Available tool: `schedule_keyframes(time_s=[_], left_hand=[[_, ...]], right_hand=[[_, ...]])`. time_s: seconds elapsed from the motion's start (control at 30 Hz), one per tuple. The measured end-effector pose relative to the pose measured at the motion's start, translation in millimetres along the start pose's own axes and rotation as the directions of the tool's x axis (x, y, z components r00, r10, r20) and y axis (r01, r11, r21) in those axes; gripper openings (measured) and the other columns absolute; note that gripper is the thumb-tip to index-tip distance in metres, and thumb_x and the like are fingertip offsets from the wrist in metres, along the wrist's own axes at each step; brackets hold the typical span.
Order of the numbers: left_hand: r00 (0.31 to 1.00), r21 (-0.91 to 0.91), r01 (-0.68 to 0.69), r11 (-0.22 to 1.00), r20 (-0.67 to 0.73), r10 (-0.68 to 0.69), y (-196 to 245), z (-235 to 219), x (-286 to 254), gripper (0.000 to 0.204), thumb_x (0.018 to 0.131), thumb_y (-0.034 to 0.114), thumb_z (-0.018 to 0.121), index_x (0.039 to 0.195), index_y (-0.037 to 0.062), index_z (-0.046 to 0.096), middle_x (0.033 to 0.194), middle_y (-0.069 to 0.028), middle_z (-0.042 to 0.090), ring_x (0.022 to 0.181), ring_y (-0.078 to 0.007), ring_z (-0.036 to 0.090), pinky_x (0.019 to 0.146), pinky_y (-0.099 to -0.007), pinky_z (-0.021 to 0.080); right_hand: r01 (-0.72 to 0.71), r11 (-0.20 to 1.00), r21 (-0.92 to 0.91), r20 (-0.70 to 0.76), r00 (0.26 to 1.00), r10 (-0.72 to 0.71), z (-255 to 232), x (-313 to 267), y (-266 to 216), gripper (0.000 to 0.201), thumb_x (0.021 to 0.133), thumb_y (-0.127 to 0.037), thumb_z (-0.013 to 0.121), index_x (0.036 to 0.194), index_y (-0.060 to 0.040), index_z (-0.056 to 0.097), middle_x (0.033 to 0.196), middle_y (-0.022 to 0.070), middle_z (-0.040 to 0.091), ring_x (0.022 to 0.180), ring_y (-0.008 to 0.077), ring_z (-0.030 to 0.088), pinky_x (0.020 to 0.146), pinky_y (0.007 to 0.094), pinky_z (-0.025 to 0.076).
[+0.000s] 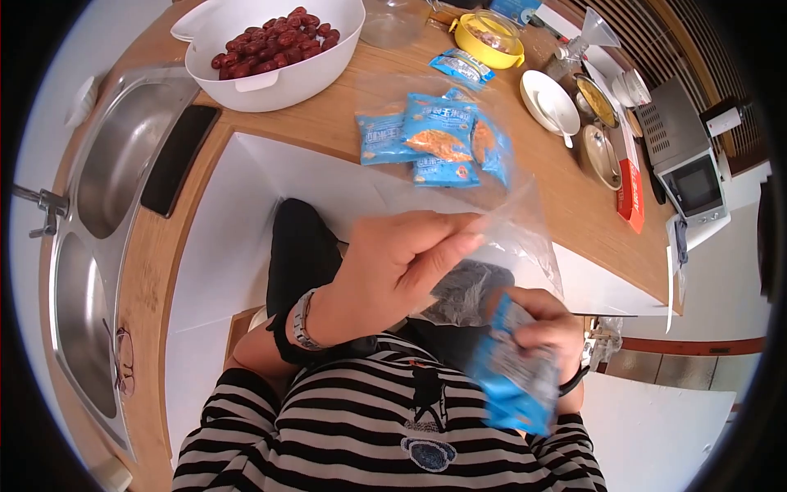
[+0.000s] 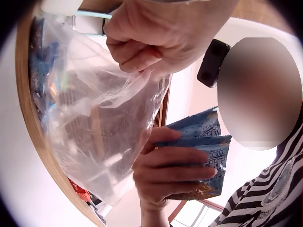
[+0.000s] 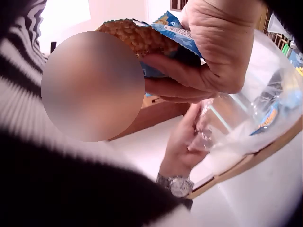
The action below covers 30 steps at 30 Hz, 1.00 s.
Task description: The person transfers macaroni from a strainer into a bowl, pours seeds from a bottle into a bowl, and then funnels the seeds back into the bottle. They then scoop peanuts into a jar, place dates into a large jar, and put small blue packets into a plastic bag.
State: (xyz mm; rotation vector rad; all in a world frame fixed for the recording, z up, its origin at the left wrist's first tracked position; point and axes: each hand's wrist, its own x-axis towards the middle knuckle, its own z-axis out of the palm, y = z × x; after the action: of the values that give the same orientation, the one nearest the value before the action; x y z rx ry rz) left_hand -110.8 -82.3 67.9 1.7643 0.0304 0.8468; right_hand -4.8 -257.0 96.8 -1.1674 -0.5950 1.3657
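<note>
My left hand (image 1: 393,262), with a metal watch at its wrist, pinches the edge of a large clear plastic bag (image 1: 529,225) between thumb and fingers. My right hand (image 1: 548,324) grips blue snack packets (image 1: 518,381), low in front of the striped shirt. Two of them show overlapping in the left wrist view, fingers spread across their faces. Golden kernels appear on a packet (image 3: 137,40) in the right wrist view. Several more blue packets (image 1: 443,127) lie at the far end of the bag, on the wooden counter (image 1: 328,119).
A white basin (image 1: 275,90) of red dates stands at the back left, near a steel double sink (image 1: 135,148). Another blue packet (image 1: 463,66) lies by a yellow bowl (image 1: 484,49). White dishes (image 1: 545,98), a red box (image 1: 631,197) and a microwave (image 1: 695,184) are on the right.
</note>
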Motion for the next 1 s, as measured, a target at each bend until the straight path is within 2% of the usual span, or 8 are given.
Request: schedule_keyframes(time_s=[0.07,0.13,0.27,0.5,0.67,0.73,0.83,1.0], left_hand=[[0.994,0.093,-0.04,0.995,0.106,0.03,4,-1,0,0.02,0.079,0.011,0.053,0.095,0.0016,0.059,0.063,-0.0088,0.055,0.047,-0.0112,0.047,0.043,-0.0208,0.035],[0.989,0.126,-0.053,0.991,0.145,0.035,7,0,-2,0.021,0.078,0.011,0.054,0.096,0.0019,0.058,0.061,-0.009,0.053,0.047,-0.013,0.047,0.043,-0.0219,0.035],[0.968,0.237,-0.141,0.961,0.237,0.084,9,5,-7,0.029,0.074,0.01,0.058,0.102,0.0036,0.055,0.058,-0.0068,0.047,0.044,-0.016,0.046,0.041,-0.0251,0.036],[0.935,0.263,-0.302,0.916,0.268,0.231,-1,19,-13,0.038,0.068,0.013,0.064,0.104,0.0055,0.054,0.058,-0.0019,0.044,0.042,-0.0136,0.044,0.038,-0.0251,0.037],[0.903,0.294,-0.375,0.879,0.33,0.275,-2,21,-15,0.033,0.072,0.023,0.059,0.101,0.0065,0.053,0.068,-0.0009,0.048,0.047,-0.0125,0.05,0.039,-0.0233,0.04],[0.875,0.218,-0.409,0.886,0.367,0.314,-2,20,-14,0.033,0.073,0.019,0.057,0.102,0.0038,0.052,0.074,-0.0026,0.049,0.048,-0.0135,0.051,0.04,-0.024,0.041],[0.9,0.18,-0.397,0.9,0.269,0.343,-5,28,-13,0.04,0.066,0.016,0.066,0.103,0.0052,0.055,0.057,0.0007,0.041,0.042,-0.0097,0.043,0.036,-0.0211,0.036],[0.94,0.1,-0.303,0.948,0.192,0.28,-14,25,-11,0.034,0.07,0.01,0.062,0.102,0.0044,0.055,0.056,-0.0026,0.043,0.044,-0.0141,0.045,0.038,-0.0249,0.036]], right_hand=[[-0.129,0.986,0.107,-0.101,0.985,0.14,4,2,3,0.024,0.074,-0.012,0.054,0.092,0.0033,0.051,0.082,0.0094,0.055,0.065,0.0132,0.052,0.059,0.0203,0.042],[0.134,0.982,0.133,-0.428,0.901,-0.065,-3,11,7,0.027,0.076,-0.01,0.052,0.1,0.003,0.047,0.089,0.011,0.055,0.078,0.0147,0.054,0.066,0.0243,0.045],[0.302,0.943,0.143,-0.579,0.798,-0.168,-18,36,18,0.033,0.081,-0.014,0.049,0.11,0.0003,0.041,0.102,0.0088,0.051,0.091,0.0177,0.052,0.076,0.03,0.044],[0.279,0.913,0.297,-0.516,0.852,-0.092,0,81,-1,0.029,0.081,-0.015,0.05,0.104,0.0011,0.045,0.098,0.0101,0.052,0.086,0.0167,0.053,0.075,0.0292,0.043],[0.462,0.881,0.104,-0.578,0.749,-0.325,-6,154,12,0.023,0.081,-0.019,0.053,0.09,0.0011,0.049,0.088,0.008,0.054,0.078,0.0149,0.053,0.067,0.0282,0.044],[0.17,0.581,-0.796,-0.363,0.634,-0.683,-26,183,19,0.034,0.079,-0.029,0.054,0.086,0.0045,0.048,0.082,0.0138,0.057,0.073,0.0229,0.056,0.064,0.0326,0.044],[-0.091,0.269,-0.959,-0.273,0.558,-0.784,-17,200,-2,0.05,0.074,-0.034,0.058,0.084,0.0121,0.042,0.065,0.0273,0.053,0.068,0.0397,0.055,0.062,0.0425,0.044],[-0.255,0.314,-0.915,-0.398,0.698,-0.595,-14,201,-15,0.053,0.075,-0.037,0.055,0.093,0.0123,0.045,0.077,0.028,0.055,0.078,0.0393,0.054,0.065,0.0411,0.042]])
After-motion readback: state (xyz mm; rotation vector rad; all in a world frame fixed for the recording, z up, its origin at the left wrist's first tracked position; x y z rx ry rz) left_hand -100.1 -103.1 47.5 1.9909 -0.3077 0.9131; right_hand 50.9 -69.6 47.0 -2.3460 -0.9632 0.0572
